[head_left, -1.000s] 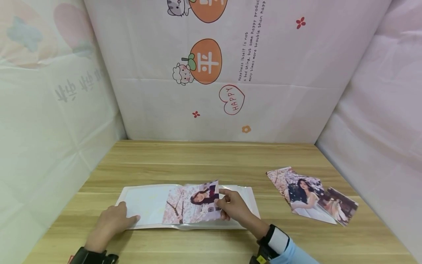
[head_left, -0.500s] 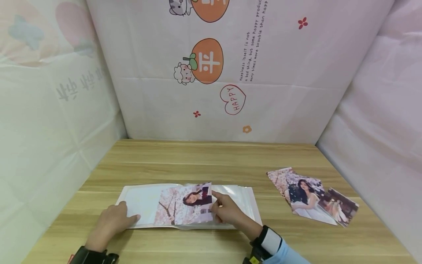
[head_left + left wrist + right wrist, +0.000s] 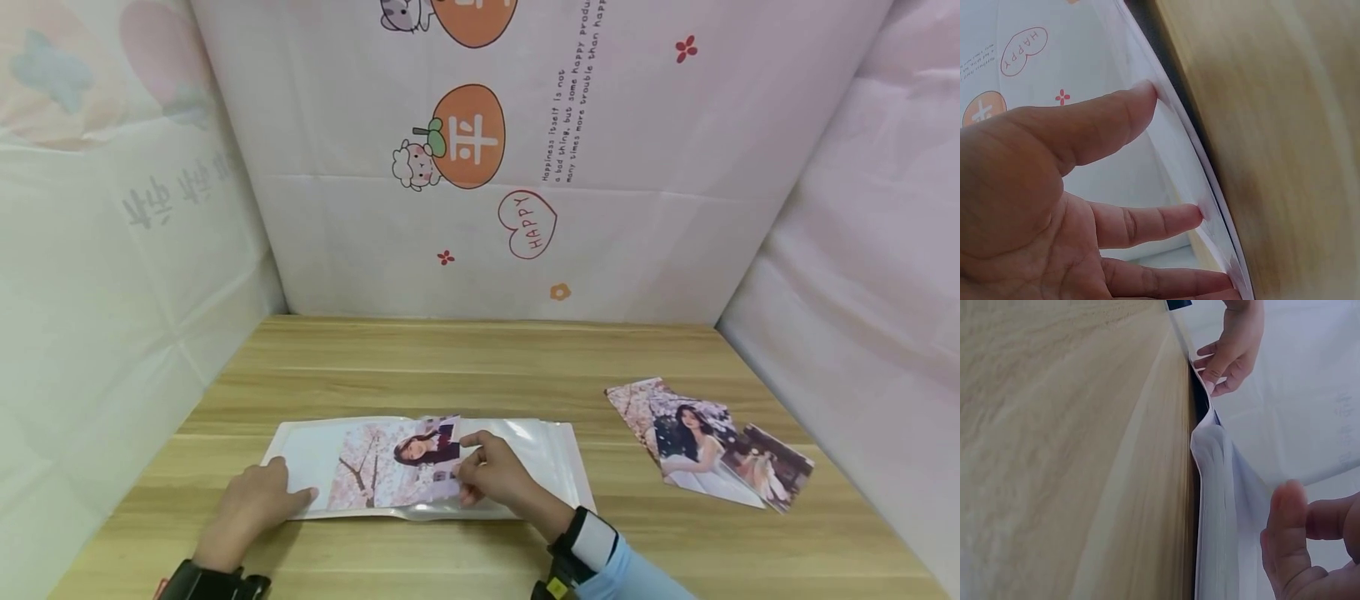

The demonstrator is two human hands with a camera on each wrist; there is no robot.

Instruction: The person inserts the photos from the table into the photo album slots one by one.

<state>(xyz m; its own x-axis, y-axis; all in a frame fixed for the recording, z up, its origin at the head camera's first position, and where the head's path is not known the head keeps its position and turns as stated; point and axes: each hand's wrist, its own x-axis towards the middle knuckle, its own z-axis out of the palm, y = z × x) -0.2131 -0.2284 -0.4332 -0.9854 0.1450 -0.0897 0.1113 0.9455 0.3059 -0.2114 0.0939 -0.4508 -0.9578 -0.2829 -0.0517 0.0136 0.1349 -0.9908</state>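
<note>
A photo album (image 3: 551,467) lies spread open on the table, with white pages and glossy clear sleeves. Across its left page and the fold lies a photo (image 3: 375,471) of a person among pink blossoms. My right hand (image 3: 498,475) pinches this photo's right edge between thumb and fingers. How far the photo sits inside a sleeve is hard to tell. My left hand (image 3: 258,500) rests on the album's left edge, its thumb and fingertips pressing the page. In the left wrist view, the left fingers (image 3: 1147,226) are nearly straight against the page.
To the right lie several overlapping loose photos, among them one of a person in a white dress (image 3: 693,450) and a darker one (image 3: 768,467). White printed cloth (image 3: 360,233) walls the table (image 3: 480,367) at the back and both sides.
My right hand has moved left, carrying the photo further across the left page. The left hand has kept its place, and the loose photos lie as before.
</note>
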